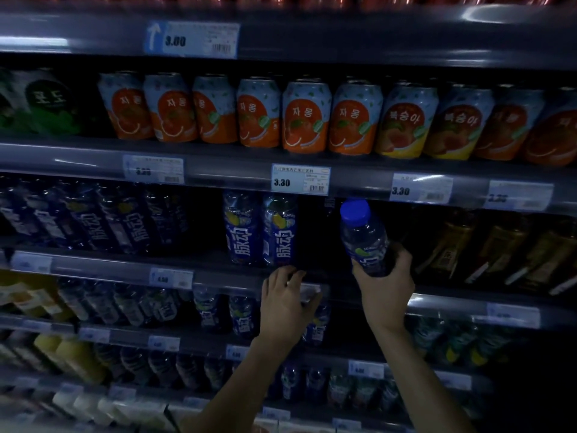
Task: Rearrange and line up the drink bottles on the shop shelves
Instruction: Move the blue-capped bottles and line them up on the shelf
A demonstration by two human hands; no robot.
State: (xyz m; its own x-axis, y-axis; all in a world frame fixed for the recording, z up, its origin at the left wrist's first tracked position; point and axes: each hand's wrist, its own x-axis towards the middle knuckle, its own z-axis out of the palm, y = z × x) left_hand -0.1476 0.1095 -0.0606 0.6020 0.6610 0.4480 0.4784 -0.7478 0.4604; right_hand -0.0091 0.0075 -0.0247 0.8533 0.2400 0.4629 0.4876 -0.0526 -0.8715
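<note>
Bottle (363, 237) base inside right fingers (402, 260).

Fruit cans (307, 115) sit above price tags (300, 179).

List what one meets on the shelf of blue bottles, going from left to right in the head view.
Group of dark blue bottles → empty gap → two upright blue bottles → dark gap → blue-capped bottle tilted in the right hand → brown bottles.
</note>
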